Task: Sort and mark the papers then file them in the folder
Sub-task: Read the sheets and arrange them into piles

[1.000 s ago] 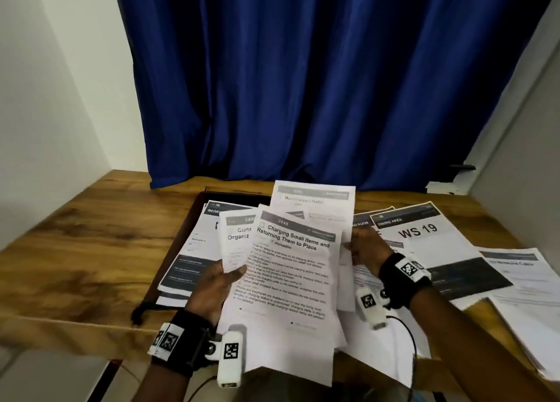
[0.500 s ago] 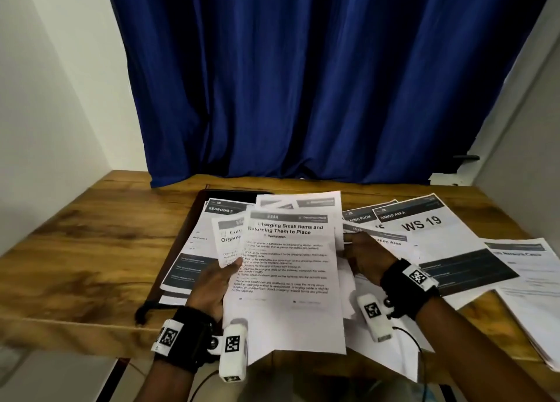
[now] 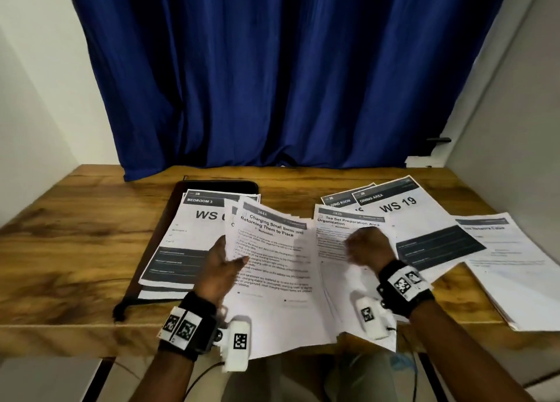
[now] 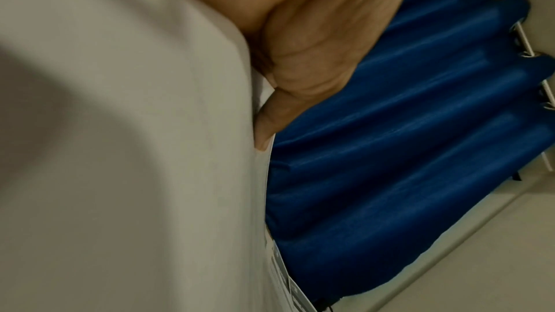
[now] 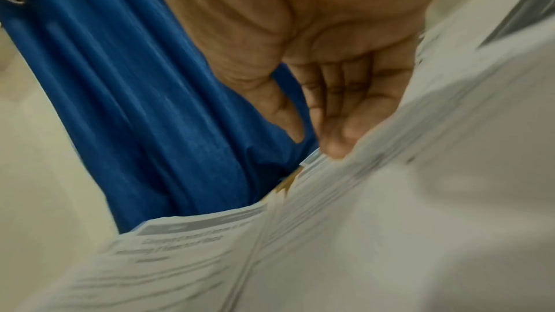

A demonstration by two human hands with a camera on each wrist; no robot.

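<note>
A brown wooden table (image 3: 60,250) with dark wavy grain holds many thin white printed paper sheets. Behind it hangs a deep blue cloth curtain (image 3: 272,83) with long soft folds.

The left hand (image 3: 219,268) holds a bunch of thin white sheets, and the top one is the bendy white page titled "Charging Small Items and Returning Them to Place" (image 3: 272,268). The thumb lies on the front of the page and the other fingers are hidden behind it, so the hand is pinched on the bunch. In the left wrist view the thumb (image 4: 270,122) presses the paper edge, and the paper there is only a big grey blur.

The right hand (image 3: 368,247) rests on the flat white page titled "Tea Set Preparation Area Organization" (image 3: 336,265). Its fingers look bent in the head view, but that part is blurry. In the right wrist view the fingers (image 5: 339,132) are straight and together, with the tips touching the paper, and they grip nothing.

A flat black folder (image 3: 218,185) with rounded corners lies at the back left, mostly covered by the white "BEDROOM 3" sheets (image 3: 181,235). A black cord (image 3: 121,310) pokes out at its near corner. On the right lie the white "WS 19" page (image 3: 403,210) with dark bands and another white stack (image 3: 509,274), whose small words are too blurry to read.
</note>
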